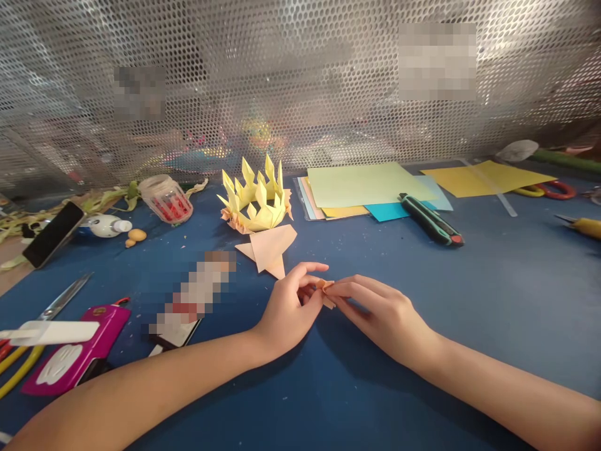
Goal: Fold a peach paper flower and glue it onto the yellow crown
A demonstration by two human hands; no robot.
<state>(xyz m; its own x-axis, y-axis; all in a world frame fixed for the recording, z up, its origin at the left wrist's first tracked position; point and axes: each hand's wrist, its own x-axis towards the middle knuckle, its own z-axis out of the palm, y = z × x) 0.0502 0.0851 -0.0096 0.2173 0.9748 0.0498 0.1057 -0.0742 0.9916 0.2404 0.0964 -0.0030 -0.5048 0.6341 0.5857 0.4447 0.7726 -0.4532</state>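
Note:
Near the middle of the blue table, a small folded peach paper piece [325, 286] is pinched between both hands. My left hand [293, 305] holds its left side between thumb and fingers, with the index finger stretched out above. My right hand [382, 311] grips its right side with the fingertips. Just beyond my left hand lie flat peach paper pieces [273, 243], one overlapping another. Behind them stands a ring-shaped yellow paper crown [263, 215] of pointed folded units, with peach folds along its lower edge.
Coloured paper sheets [366, 183] and a green-black cutter [429, 219] lie behind my right hand. To the left are scissors [68, 299], a magenta tool [87, 344], a phone [54, 235] and a jar [166, 199]. A perforated metal panel [300, 81] closes off the back.

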